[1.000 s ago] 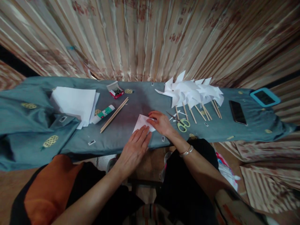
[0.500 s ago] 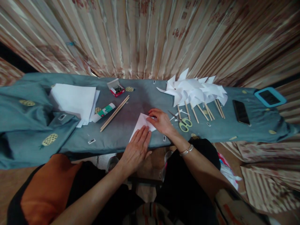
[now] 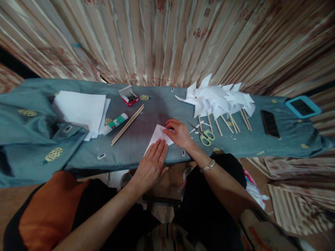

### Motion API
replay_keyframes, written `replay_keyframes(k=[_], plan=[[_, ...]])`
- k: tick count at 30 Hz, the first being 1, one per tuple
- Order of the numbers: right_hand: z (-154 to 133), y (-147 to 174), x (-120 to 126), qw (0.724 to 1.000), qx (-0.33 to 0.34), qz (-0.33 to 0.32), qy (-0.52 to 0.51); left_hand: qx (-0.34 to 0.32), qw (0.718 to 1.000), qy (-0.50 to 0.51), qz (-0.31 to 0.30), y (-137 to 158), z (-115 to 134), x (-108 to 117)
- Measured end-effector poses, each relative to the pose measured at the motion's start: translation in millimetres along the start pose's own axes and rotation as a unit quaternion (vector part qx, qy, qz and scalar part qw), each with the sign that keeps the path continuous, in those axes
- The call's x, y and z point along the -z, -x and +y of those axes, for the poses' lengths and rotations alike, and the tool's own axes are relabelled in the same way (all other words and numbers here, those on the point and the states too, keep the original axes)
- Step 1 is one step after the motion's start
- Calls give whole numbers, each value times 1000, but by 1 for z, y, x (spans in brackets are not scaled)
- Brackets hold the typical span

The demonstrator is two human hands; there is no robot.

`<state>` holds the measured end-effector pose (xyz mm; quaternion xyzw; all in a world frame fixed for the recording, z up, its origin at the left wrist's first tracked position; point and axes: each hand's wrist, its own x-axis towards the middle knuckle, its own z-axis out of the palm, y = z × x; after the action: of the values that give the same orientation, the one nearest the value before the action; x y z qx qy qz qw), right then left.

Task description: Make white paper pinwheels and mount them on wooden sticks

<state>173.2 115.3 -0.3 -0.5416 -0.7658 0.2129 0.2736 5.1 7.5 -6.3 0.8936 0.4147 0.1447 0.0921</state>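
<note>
Well, a good share of the work looks done: several white pinwheels (image 3: 220, 99) lie overlapped toward the far edge of the cloth (image 3: 131, 150), right of the middle, their sticks (image 3: 217, 125) pointing to the near side. They cover one another too much for me to count. The paper (image 3: 157, 132) in hand seems less far along: it lies at the middle, toward the near edge, apparently folded to a point, with no stick on it and no cut that I can see. Left of it, loose sticks (image 3: 127, 124) lie bare beside the tube (image 3: 115, 123), and farther left are stacked sheets (image 3: 81, 108). The scissors (image 3: 202, 135) rest to the right by thin strips (image 3: 208, 124), touched by neither hand.

As for the grip, the left hand (image 3: 151, 165) lies flat, fingers straight and close together, over the paper's near part without clasping it. The right hand (image 3: 180, 134) curls over the right side, fingertips on the paper; whether thumb and finger pinch it, I can't tell.
</note>
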Motion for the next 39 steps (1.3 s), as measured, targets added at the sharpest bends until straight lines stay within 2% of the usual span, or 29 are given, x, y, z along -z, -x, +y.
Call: replay_keyframes(k=[14, 20, 25, 31, 35, 39], plan=[[0, 2, -2, 996, 46, -10, 73, 1, 1000, -21, -17, -1, 0, 0], [-9, 26, 6, 983, 75, 3, 168, 5, 999, -40, -27, 0, 0, -3], [-11, 53, 8, 983, 35, 21, 181, 6, 999, -43, -25, 1, -1, -4], [-6, 61, 1, 984, -15, 21, 176, -2, 999, -38, -22, 1, -3, -4], [10, 60, 8, 984, -34, 31, 173, -11, 999, -38, -25, 2, -5, -4], [31, 62, 20, 981, -46, 67, 176, -13, 999, -44, -27, 7, -8, -1]])
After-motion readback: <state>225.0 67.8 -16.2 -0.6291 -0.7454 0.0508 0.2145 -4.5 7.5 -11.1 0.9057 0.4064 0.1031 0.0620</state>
